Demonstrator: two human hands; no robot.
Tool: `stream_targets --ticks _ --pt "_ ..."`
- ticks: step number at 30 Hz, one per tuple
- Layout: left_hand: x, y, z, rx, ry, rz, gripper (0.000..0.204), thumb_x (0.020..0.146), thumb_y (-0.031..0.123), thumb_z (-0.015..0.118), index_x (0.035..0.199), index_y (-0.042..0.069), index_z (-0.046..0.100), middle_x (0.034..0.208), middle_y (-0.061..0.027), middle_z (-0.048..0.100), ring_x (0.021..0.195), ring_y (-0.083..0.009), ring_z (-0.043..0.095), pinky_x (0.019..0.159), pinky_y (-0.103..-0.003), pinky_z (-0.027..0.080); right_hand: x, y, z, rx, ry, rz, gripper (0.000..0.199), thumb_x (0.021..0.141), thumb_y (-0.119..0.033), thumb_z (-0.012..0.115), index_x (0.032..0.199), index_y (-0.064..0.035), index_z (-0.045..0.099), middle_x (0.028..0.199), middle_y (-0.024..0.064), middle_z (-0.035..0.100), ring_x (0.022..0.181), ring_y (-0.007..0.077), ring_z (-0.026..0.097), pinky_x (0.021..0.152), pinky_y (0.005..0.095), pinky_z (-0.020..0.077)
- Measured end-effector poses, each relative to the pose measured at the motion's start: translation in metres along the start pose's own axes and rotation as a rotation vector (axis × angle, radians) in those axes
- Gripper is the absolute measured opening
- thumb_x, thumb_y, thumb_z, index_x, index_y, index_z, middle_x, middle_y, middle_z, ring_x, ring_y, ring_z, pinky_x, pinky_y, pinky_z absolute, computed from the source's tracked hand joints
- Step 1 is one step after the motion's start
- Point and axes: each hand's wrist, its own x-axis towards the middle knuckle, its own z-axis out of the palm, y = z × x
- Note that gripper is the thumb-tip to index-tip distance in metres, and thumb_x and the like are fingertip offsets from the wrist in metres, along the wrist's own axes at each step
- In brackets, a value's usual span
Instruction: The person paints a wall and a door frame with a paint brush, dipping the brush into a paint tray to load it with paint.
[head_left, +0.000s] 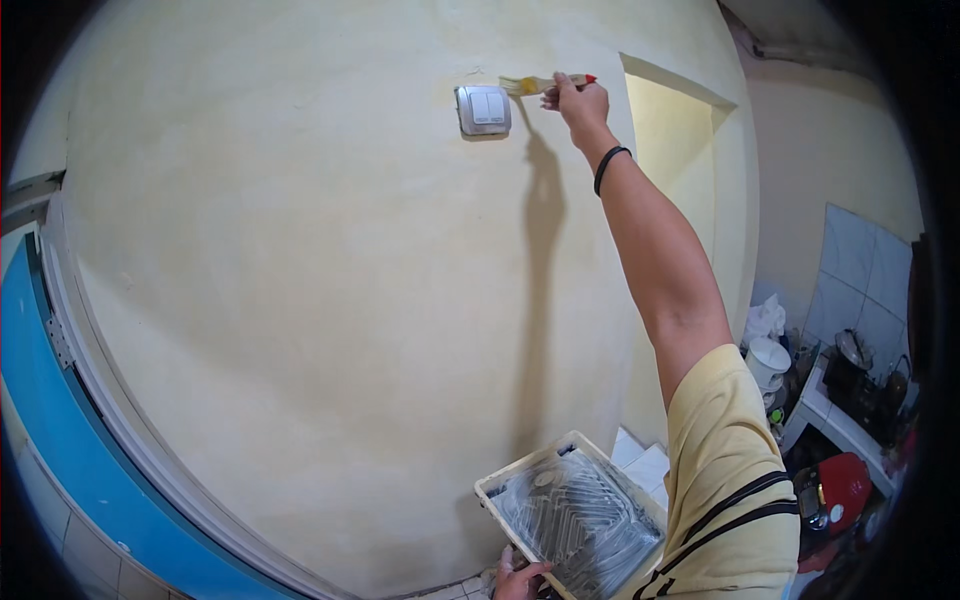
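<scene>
My right hand (582, 105) reaches up along the cream wall (330, 250), its fingers closed around the handle of a flat paintbrush (535, 86). The brush's pale bristles meet the wall just beside the upper right corner of a silver double light switch (485, 109). Red marks the handle's end. Down low, my left hand (518, 577) grips the rim of a paint tray (498, 488), thumb over the edge. White paint streaks cover the tray's dark ribbed bottom. Part of my left hand is hidden beneath the tray.
A recessed opening (675, 150) lies right of the switch. At the left stands a blue door (60, 370) in a pale frame. On the right are a white bucket (768, 360), a tiled counter (830, 415) with cookware, and a red appliance (843, 490).
</scene>
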Motion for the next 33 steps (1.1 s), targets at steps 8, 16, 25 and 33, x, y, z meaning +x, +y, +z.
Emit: stream_targets --ticks 8,16,25,33 --pt "-0.03 0.032 0.039 0.302 0.073 -0.277 0.042 0.082 0.009 0.062 0.123 0.0 0.056 0.096 -0.0192 0.063 0.08 -0.0289 0.064 0.06 -0.038 0.053 -0.016 0.015 -0.04 -0.154 -0.141 0.146 0.026 0.094 -0.015 0.062 0.086 0.0095 0.063 0.075 0.015 0.068 0.058 0.0202 0.067 0.052 0.0312 0.0586" --pt "-0.013 0.017 0.011 0.047 0.072 -0.262 0.088 0.077 -0.006 0.06 0.15 0.014 0.015 0.111 -0.0244 0.058 0.091 -0.0347 0.064 0.072 -0.045 0.058 -0.013 -0.005 -0.021 0.094 0.042 -0.026 0.027 0.094 -0.015 0.062 0.09 0.0112 0.062 0.076 0.016 0.068 0.06 0.0217 0.068 0.057 0.0316 0.0608" --pt "-0.027 0.024 0.033 0.012 0.056 -0.146 0.093 0.076 -0.005 0.061 0.151 0.017 0.011 0.107 -0.0229 0.058 0.087 -0.0355 0.064 0.067 -0.045 0.058 -0.038 0.021 -0.017 -0.339 -0.026 -0.002 0.033 0.088 -0.024 0.063 0.076 0.0073 0.066 0.068 0.0138 0.067 0.066 0.0204 0.07 0.059 0.0334 0.0597" --pt "-0.013 0.011 0.022 0.09 0.051 0.06 0.099 0.075 -0.004 0.063 0.152 0.021 0.007 0.103 -0.0222 0.057 0.077 -0.032 0.061 0.056 -0.044 0.054 -0.047 -0.021 0.023 -0.189 0.081 -0.396 0.027 0.084 -0.024 0.064 0.087 0.0009 0.072 0.074 0.0159 0.071 0.071 0.0255 0.071 0.067 0.0325 0.0534"
